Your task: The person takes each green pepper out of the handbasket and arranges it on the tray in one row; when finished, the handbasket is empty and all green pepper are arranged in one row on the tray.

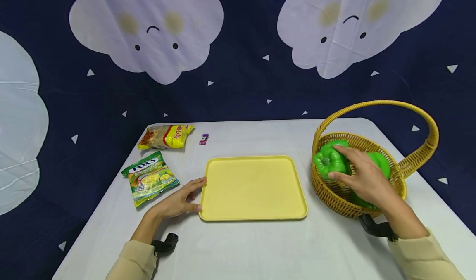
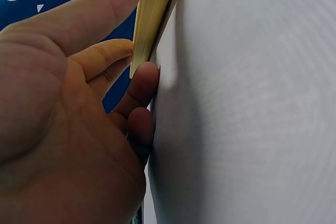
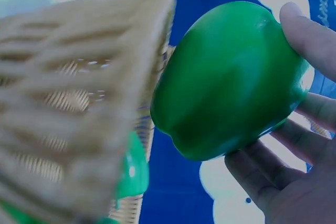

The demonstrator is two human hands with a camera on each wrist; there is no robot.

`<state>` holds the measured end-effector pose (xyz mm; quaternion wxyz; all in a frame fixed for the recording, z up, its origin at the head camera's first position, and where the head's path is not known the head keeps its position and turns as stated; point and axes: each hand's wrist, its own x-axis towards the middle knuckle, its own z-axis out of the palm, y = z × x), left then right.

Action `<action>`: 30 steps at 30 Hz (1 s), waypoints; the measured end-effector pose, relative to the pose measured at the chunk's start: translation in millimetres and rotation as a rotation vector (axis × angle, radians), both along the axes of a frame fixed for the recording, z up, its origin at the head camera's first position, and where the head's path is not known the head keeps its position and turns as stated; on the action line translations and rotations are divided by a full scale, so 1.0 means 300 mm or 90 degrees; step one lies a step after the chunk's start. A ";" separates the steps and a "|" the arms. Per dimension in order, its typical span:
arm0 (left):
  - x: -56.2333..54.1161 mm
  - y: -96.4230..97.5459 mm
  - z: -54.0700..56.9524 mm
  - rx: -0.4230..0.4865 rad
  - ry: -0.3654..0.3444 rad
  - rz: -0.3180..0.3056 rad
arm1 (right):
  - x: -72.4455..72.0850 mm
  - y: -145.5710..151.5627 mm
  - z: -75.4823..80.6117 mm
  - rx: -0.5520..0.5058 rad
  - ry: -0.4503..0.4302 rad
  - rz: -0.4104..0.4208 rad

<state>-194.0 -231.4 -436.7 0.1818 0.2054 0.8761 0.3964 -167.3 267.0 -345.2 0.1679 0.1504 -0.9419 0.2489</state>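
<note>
My right hand grips a green bell pepper over the left part of a wicker basket. In the right wrist view the thumb is on one side of this pepper and the fingers are on the other, beside the basket wall. More green bell peppers lie in the basket, partly hidden by the hand. At the left side of a yellow tray, my left hand touches the rim with its thumb and fingers, as the tray edge in the left wrist view also shows.
A green candy bag lies left of the tray, with a yellow food packet behind it. Near that packet is a small purple wrapped sweet. The basket's tall handle arches over the right side. A dark blue cloud-patterned cloth hangs behind the white table.
</note>
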 end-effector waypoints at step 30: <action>-0.001 -0.006 -0.008 -0.002 0.004 0.000 | 0.027 -0.230 -0.020 -0.102 0.076 0.107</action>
